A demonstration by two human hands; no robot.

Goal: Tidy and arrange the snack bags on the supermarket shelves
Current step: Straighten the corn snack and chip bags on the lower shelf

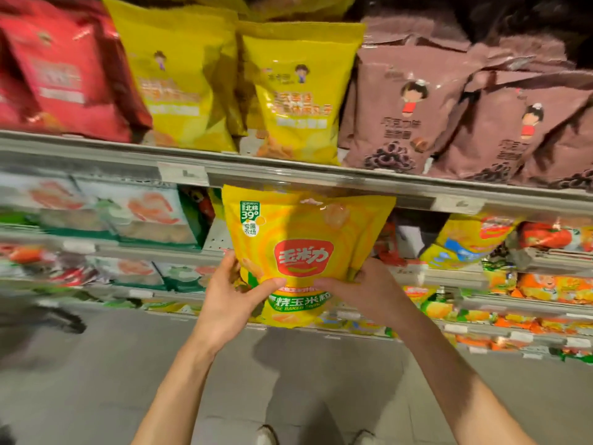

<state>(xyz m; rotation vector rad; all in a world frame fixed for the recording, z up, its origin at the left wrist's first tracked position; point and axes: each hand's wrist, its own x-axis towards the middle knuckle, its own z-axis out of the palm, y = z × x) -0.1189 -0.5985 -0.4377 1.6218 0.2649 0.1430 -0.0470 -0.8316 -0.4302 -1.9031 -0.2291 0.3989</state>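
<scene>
A yellow corn snack bag (301, 232) with a red logo is upright in front of the shelves, its top just under the edge of the upper shelf (288, 176). My left hand (234, 297) grips its lower left side, thumb across the front. My right hand (359, 290) grips its lower right side, thumb on the front. On the upper shelf stand red bags (61, 69), two yellow bags (298, 97), and brown bags (407, 104).
Lower shelves at left hold white and green packs (128, 216); at right, yellow and orange packs (500, 248). A gap (218, 232) shows behind the held bag on the second shelf. Grey floor (160, 364) lies below, with my shoes near the bottom edge.
</scene>
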